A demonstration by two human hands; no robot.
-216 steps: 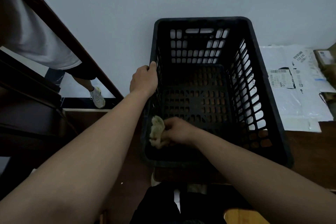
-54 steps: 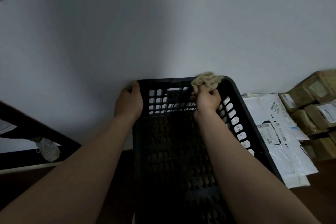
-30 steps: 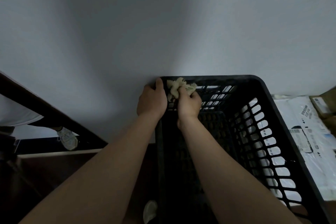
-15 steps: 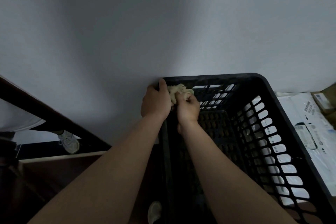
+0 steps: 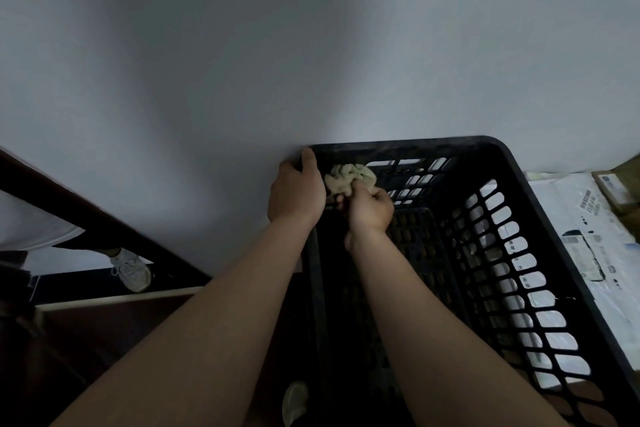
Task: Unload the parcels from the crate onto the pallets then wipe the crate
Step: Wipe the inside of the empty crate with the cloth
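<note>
The crate is lying lengthwise away from me, its far end butting up against the wall. I'm gripping the far-left corner with my left hand, fingers curled over the rim. My right hand is bunching the rag in a fist right beside it, inside that corner. It's too dim to say if it's touching rim or lattice. Whatever's left to wipe is lying rightward and back toward me, so I'm guessing the right hand travels. The parcels are lying flat just right of the crate.
</note>
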